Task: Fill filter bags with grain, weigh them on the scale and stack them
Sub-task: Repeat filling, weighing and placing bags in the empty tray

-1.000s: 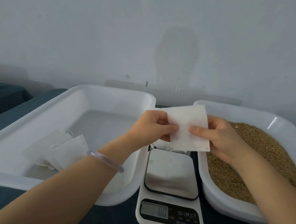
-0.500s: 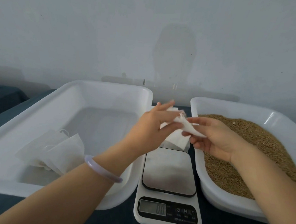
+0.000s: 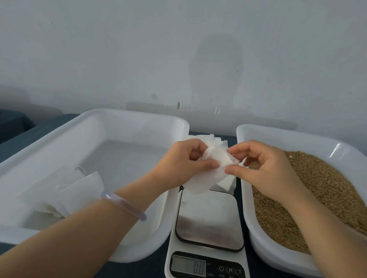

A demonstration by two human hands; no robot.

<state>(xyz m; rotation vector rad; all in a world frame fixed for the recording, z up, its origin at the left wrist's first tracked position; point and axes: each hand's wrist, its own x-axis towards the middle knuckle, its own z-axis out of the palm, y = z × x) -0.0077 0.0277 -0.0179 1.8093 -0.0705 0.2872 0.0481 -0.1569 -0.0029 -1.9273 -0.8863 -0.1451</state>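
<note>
Directly in front of you the scale [image 3: 209, 238] sits on the dark worktop [image 3: 147, 275] between two white trays, its display showing zeros. To its left, in the near corner of the left tray [image 3: 136, 116], a few drawstring bags [image 3: 66, 189] lie overlapping; how full they are cannot be told. Just above the scale's far edge you hold the filter bag [image 3: 203, 177] in both hands. Your left hand [image 3: 183, 158], the one with the pale bracelet [image 3: 123, 206] on its wrist, has a closed grip on the bag's left side, thumb pressed on the paper and fingers curled behind it. Your right hand [image 3: 263, 166] has a narrow grip, thumb and forefinger pinching the bag's upper right edge while the other fingers curl free. The bag looks unfilled, so I judge you are working its mouth open. It is thin, limp and nearly weightless: it will fold or collapse rather than hold a shape, and it could tear if you pull hard. Take one layer of the mouth in each pinch, close to the rim, and part them gently. To your right the grain [image 3: 315, 191] fills the right tray [image 3: 287, 136], beneath your right wrist. Beyond your hands a stack of empty bags [image 3: 214, 138] lies between the trays' far ends, and behind everything stands a plain pale wall [image 3: 184, 52].
</note>
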